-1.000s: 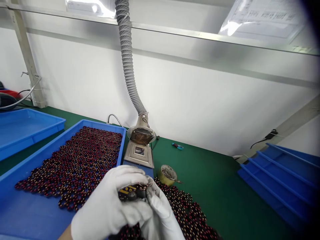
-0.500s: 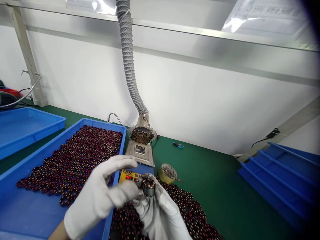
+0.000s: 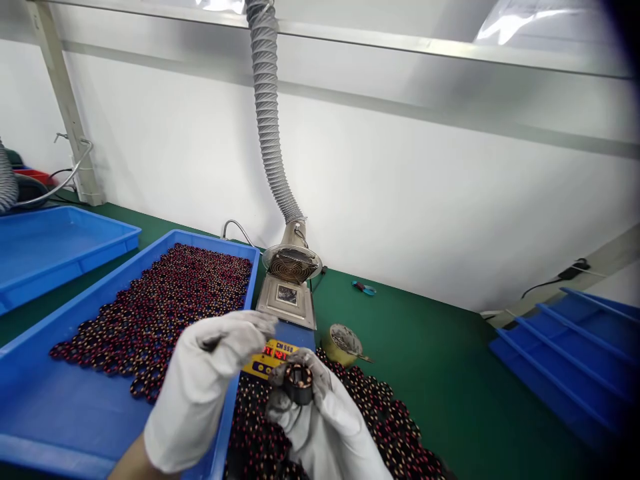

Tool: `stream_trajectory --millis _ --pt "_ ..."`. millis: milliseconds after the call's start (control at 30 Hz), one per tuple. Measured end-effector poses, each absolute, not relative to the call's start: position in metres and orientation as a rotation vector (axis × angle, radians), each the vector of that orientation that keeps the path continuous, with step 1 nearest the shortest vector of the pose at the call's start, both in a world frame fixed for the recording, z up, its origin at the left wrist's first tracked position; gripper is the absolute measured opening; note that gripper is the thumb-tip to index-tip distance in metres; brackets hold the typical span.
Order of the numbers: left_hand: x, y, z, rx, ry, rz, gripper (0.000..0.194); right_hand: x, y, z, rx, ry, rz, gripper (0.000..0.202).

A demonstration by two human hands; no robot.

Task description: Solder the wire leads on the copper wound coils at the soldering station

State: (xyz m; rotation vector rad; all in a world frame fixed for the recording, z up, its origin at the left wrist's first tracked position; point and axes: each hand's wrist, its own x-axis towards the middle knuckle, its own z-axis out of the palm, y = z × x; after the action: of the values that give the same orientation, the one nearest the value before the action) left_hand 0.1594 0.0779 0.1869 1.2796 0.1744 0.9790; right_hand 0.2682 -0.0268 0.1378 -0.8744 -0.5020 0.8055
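Observation:
My right hand (image 3: 320,407), in a white glove with dark-stained fingertips, grips a small dark cylinder of stacked rings (image 3: 299,385) showing copper-coloured spots on its upper end. My left hand (image 3: 207,373), gloved in white, is closed just left of it, over the edge of the blue tray (image 3: 55,393); whatever its fingers hold, if anything, is hidden. Behind both hands stands a yellow-fronted device (image 3: 267,360) with red digits and a metal plate on top. Many dark rings (image 3: 190,287) with red and copper spots fill much of the tray.
More rings (image 3: 385,413) are heaped on the green table (image 3: 450,387). A yellowish cup (image 3: 343,345) with a stick stands behind them. A grey hose (image 3: 267,107) hangs over the device. Another blue tray (image 3: 65,247) is at left, stacked blue trays (image 3: 575,360) at right.
My left hand's fingers have closed and drawn back from the cylinder, uncovering more of the device's display. The right hand still holds the cylinder. The view has shifted slightly.

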Motion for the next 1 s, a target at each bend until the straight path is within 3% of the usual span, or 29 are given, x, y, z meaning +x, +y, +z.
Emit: stream_trajectory --millis 133,233,433,567,667,867,1000 --pt "0.155 0.08 0.195 1.643 0.22 0.654 0.026 0.269 -0.033 0.13 -0.851 -0.49 0.818 0.042" --pt "0.16 0.075 0.196 1.574 0.107 0.598 0.021 0.274 -0.031 0.123 -0.841 -0.478 0.841 0.047" --pt "0.155 0.072 0.191 1.236 0.118 0.796 0.011 0.288 -0.021 0.119 -0.868 -0.451 0.952 0.021" --pt "0.151 0.076 0.197 1.506 0.28 0.723 0.017 0.286 -0.022 0.121 -0.845 -0.488 0.906 0.022" --pt "0.155 0.074 0.197 1.668 0.134 0.654 0.021 0.281 -0.026 0.125 -0.848 -0.48 0.853 0.028" --pt "0.152 0.071 0.19 1.529 0.121 0.997 0.018 0.259 -0.024 0.146 -0.982 -0.595 0.115 0.023" --pt "0.158 0.068 0.194 1.44 0.238 0.713 0.03 0.234 -0.018 0.149 -1.105 -0.685 -0.328 0.027"
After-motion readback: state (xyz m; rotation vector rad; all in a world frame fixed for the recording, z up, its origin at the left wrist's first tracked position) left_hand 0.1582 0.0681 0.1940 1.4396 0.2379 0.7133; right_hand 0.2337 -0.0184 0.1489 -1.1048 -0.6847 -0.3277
